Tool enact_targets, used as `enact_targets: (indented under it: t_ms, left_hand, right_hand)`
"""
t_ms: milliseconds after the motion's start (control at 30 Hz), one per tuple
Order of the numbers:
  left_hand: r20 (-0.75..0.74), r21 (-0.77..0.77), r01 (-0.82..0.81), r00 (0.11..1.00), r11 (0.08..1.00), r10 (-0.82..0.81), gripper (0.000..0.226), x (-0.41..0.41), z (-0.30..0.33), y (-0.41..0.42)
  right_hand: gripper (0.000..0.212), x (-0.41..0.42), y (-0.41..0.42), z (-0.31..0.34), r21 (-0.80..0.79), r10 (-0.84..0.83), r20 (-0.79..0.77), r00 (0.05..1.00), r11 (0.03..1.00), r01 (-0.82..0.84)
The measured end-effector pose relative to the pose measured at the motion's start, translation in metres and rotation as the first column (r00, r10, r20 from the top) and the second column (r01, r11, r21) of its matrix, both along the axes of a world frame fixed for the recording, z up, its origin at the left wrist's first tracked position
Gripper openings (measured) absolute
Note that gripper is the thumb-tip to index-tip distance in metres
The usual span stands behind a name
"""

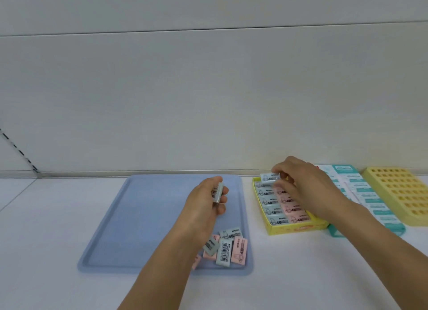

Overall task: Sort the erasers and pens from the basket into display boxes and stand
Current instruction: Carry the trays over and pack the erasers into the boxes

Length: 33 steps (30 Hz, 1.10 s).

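A blue tray (143, 217) lies on the white table with several grey and pink erasers (228, 249) heaped at its near right corner. My left hand (205, 203) hovers over the tray and grips a grey eraser (217, 192) on edge, barcode showing. To the right stands a yellow display box (298, 228) holding rows of grey and pink erasers. My right hand (305, 184) is over the box's far end and pinches a grey eraser (269, 177) just above the back row.
A teal display box (361, 189) with white-and-teal erasers sits right of the yellow box. A yellow pen stand (400, 189) with a grid of holes lies at the far right. A wall runs close behind the table.
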<state>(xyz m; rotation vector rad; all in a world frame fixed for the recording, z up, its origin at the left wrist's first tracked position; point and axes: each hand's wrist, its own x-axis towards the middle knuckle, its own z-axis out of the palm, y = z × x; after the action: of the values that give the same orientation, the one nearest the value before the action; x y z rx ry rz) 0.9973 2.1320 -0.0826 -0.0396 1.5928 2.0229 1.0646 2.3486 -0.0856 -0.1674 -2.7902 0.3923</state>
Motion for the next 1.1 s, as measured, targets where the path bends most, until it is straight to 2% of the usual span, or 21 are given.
enact_targets:
  t_ms: [133,300,400,467,533,600,700,767,800,833,867,1000,1100]
  left_hand:
    - [-0.038,0.06,0.041,0.999,0.997,-0.039,0.04,-0.002,-0.001,-0.002]
    - [-0.031,0.155,0.087,0.996,0.984,-0.083,0.047,0.003,-0.001,-0.002]
    - [-0.04,0.198,0.109,0.994,0.974,-0.103,0.044,0.005,-0.001,0.0]
    - [-0.081,0.186,0.131,0.99,0.974,-0.118,0.036,0.007,-0.002,0.002]
    - [-0.144,0.15,0.162,0.979,0.975,-0.141,0.03,0.009,-0.002,0.003]
    - [-0.213,0.089,0.171,0.966,0.981,-0.149,0.023,0.01,-0.001,0.005]
    - [-0.408,-0.085,0.075,0.907,0.994,-0.104,0.013,0.012,-0.001,0.01]
    - [-0.541,-0.2,0.003,0.833,0.98,-0.113,0.014,0.013,-0.001,0.013]
    - [-0.568,-0.22,-0.006,0.814,0.975,-0.123,0.015,0.014,-0.002,0.014]
    - [-0.572,-0.216,-0.004,0.811,0.976,-0.123,0.017,0.015,-0.002,0.015]
    - [-0.56,-0.2,0.006,0.82,0.98,-0.119,0.019,0.015,-0.003,0.015]
    - [-0.524,-0.165,0.038,0.843,0.985,-0.12,0.024,0.016,-0.004,0.019]
    - [-0.524,-0.175,0.038,0.843,0.984,-0.125,0.035,0.014,-0.005,0.021]
  right_hand:
    - [0.019,-0.011,-0.007,-0.007,-0.046,-0.006,0.084,0.996,0.999,0.01]
    - [0.019,-0.014,-0.009,-0.009,-0.025,-0.013,0.075,0.997,1.0,0.015]
    - [0.022,-0.014,-0.01,-0.01,0.015,-0.015,0.104,0.994,1.0,0.014]
    - [0.02,-0.012,-0.012,-0.007,0.004,-0.026,0.055,0.998,1.0,0.026]
    - [0.025,-0.008,-0.02,-0.002,-0.144,0.029,-0.091,0.995,0.989,-0.042]
    - [0.024,-0.003,-0.035,0.007,-0.393,0.079,-0.197,0.977,0.907,-0.152]
    - [0.012,0.001,-0.05,0.018,-0.709,0.071,-0.111,0.991,0.693,-0.129]
    - [0.007,0.004,-0.05,0.019,-0.82,0.069,-0.065,0.995,0.565,-0.093]
    - [0.001,0.006,-0.049,0.02,-0.851,0.066,-0.054,0.996,0.519,-0.081]
    - [0.007,0.008,-0.048,0.02,-0.86,0.056,-0.057,0.997,0.504,-0.078]
    - [0.014,0.01,-0.046,0.019,-0.846,0.043,-0.069,0.997,0.527,-0.081]
    - [0.029,0.016,-0.044,0.016,-0.608,0.038,-0.118,0.992,0.787,-0.102]
    - [0.027,0.015,-0.04,0.012,-0.46,0.077,-0.133,0.988,0.878,-0.131]
